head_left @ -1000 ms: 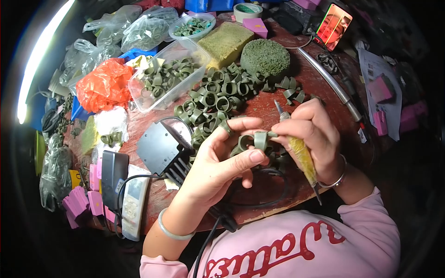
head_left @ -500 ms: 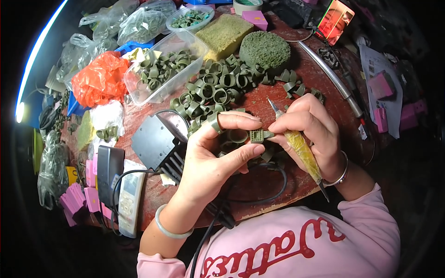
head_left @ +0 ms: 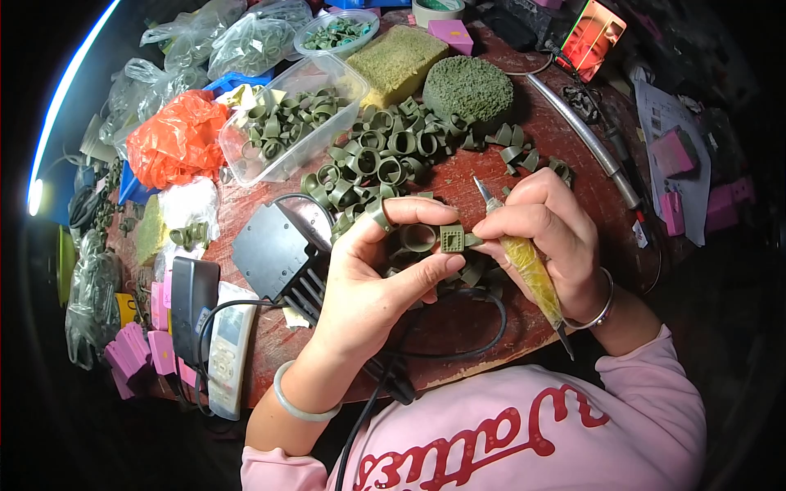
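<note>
A green ring (head_left: 453, 240) with a square, studded face is positioned above the table (head_left: 565, 147), between the two hands, with the face turned up toward the camera. The ring is pinched by the left hand (head_left: 368, 282): the index fingertip is placed at its upper edge and the thumb tip at its lower edge, with both digits extended to the right. A second ring (head_left: 377, 216) is worn on the left index finger. The left forearm is angled up and to the right from the lower edge, and a pale bangle (head_left: 304, 403) is worn on its wrist.

A pen-shaped tool (head_left: 532, 270) with a yellow-wrapped body is grasped in the right hand (head_left: 561, 241). The tool is tilted, its metal tip directed up and to the left and its dark rear end down and to the right. The right fingers are curled, and their tips are brought against the right side of the pinched ring. A metal bracelet (head_left: 604, 307) is worn on the right wrist.

Beyond the hands, a pile of green rings (head_left: 385, 155) is spread on the table. Further rings are contained in a clear tub (head_left: 352, 82). A round green block (head_left: 467, 90) is located behind the pile, beside a yellowish sponge block (head_left: 397, 65).
</note>
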The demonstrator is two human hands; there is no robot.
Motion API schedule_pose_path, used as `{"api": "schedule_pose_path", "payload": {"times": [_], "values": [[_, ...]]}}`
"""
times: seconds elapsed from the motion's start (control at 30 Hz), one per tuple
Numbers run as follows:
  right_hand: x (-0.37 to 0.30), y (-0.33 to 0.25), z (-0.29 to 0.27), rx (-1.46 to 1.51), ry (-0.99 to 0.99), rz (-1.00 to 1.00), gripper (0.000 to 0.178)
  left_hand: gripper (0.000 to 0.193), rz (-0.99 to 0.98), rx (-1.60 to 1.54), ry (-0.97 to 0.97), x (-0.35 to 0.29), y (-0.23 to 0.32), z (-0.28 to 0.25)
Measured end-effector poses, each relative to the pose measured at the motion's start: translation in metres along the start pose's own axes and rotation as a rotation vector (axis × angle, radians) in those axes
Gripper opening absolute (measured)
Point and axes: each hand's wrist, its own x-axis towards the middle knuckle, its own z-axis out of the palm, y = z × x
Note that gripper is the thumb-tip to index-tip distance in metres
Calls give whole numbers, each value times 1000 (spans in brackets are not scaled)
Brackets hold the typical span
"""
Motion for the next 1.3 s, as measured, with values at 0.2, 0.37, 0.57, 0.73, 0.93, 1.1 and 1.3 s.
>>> {"api": "schedule_pose_path", "payload": {"times": [0.2,0.37,0.57,0.73,0.93,1.1,1.3], "values": [[0,1,1,-9,4,-6,30,36,26,-11,-7,2,-1,-1],[2,0,1,-16,7,-4,29,36,14,-28,-5,2,-2,-3],[4,2,-2,24,85,13,25,28,-113,-430,-118,4,6,-8],[1,6,0,85,112,140,19,41,-154,-738,-285,8,-1,-18],[6,3,-3,59,107,107,22,40,-173,-807,-275,8,2,-19],[5,-1,-2,77,91,114,22,40,-228,-848,-233,5,9,-19],[0,0,-12,337,93,101,22,36,-302,-759,-209,6,9,-16]]}}
